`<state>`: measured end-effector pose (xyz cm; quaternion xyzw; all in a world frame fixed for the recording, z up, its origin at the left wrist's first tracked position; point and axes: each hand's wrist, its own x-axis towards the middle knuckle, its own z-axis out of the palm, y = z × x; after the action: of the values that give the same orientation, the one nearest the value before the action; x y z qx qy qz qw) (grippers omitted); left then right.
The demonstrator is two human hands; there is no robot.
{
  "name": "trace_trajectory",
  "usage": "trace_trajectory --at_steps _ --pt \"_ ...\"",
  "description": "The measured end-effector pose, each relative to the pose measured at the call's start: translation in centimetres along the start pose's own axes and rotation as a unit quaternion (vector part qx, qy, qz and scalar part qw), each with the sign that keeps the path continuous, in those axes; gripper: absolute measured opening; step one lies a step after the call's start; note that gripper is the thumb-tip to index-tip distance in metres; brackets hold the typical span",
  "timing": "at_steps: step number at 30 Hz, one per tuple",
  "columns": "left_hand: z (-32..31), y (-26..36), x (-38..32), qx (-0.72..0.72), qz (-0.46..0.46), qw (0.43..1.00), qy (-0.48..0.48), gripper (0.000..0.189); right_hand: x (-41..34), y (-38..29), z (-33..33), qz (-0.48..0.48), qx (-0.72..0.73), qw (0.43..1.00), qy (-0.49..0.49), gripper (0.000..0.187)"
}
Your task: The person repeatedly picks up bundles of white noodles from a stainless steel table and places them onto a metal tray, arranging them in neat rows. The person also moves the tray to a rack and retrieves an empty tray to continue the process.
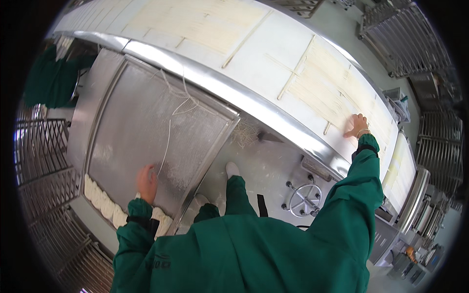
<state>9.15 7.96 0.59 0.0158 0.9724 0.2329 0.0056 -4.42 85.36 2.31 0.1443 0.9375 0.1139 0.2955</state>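
Observation:
My right hand [357, 126] rests with spread fingers at the near edge of the pale noodle strands [324, 80] laid flat on a long white conveyor belt [253, 51]. A second sheet of strands [205, 22] lies further left on that belt. Over a steel table [128, 110] with a raised rim is my left hand [147, 183], its fingers partly curled; a loose noodle strand [168, 143] runs close to its fingertips, and whether they touch it I cannot tell. Several folded noodle bundles [106, 205] line the table's near edge, on both sides of my left wrist.
A pile of noodle scraps [244, 133] lies below, between table and belt. Nearby stand a stool's round metal base [304, 199] and my white shoe [232, 169]. A co-worker in green [49, 78] is at the far left. Metal racks [406, 40] and steel rollers [414, 199] stand right.

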Motion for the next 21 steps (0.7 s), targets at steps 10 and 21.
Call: trace_trajectory --at_steps 10,21 --pt "1.4 1.2 -5.5 -0.102 -0.006 0.993 0.051 0.013 0.0 -10.9 -0.3 -0.083 0.194 0.947 0.244 0.023" --pt "-2.5 4.5 -8.8 -0.167 0.023 0.986 0.018 0.066 -16.8 -28.6 -18.1 -0.316 0.416 0.852 0.028 0.052"
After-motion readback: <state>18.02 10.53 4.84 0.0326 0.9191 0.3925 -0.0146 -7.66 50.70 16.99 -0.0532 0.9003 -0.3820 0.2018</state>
